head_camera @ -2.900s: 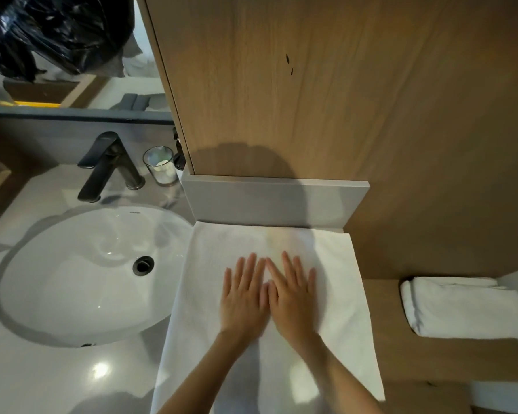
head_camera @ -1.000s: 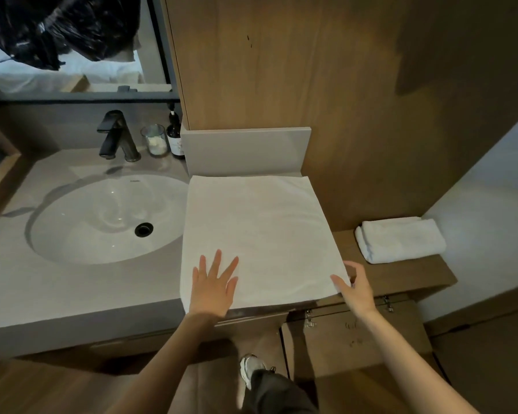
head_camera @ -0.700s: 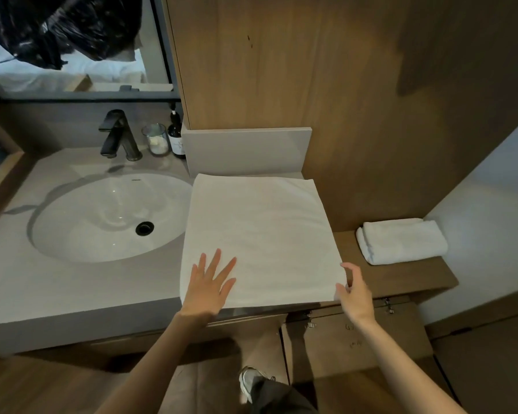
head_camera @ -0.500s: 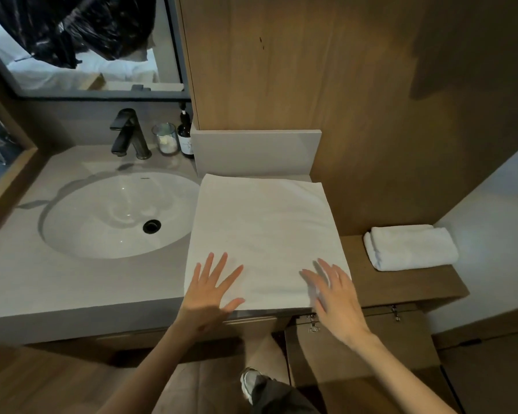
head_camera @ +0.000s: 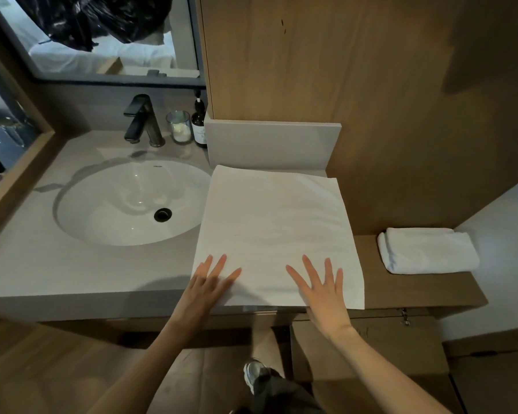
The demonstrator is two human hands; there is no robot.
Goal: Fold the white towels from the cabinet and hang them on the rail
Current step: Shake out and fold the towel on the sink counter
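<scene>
A white towel (head_camera: pixel 274 228) lies spread flat on the grey counter (head_camera: pixel 81 270), to the right of the sink. My left hand (head_camera: pixel 208 286) rests flat on its near left corner, fingers straight and spread. My right hand (head_camera: pixel 322 289) lies flat on its near right part, fingers straight and spread too. A second white towel (head_camera: pixel 426 250), folded into a thick bundle, sits on the low wooden shelf (head_camera: pixel 416 291) at the right. No rail is in view.
A white oval sink (head_camera: pixel 102 204) with a black faucet (head_camera: pixel 141 121) fills the counter's left. A glass (head_camera: pixel 179 127) and a dark bottle (head_camera: pixel 199 124) stand behind it. A wooden cabinet wall (head_camera: pixel 311 70) rises at the back. My shoe (head_camera: pixel 253 372) is on the floor below.
My right hand came from the towel's right edge onto the towel and now lies flat on it. My left hand stayed pressed near the left corner. The view shifted slightly.
</scene>
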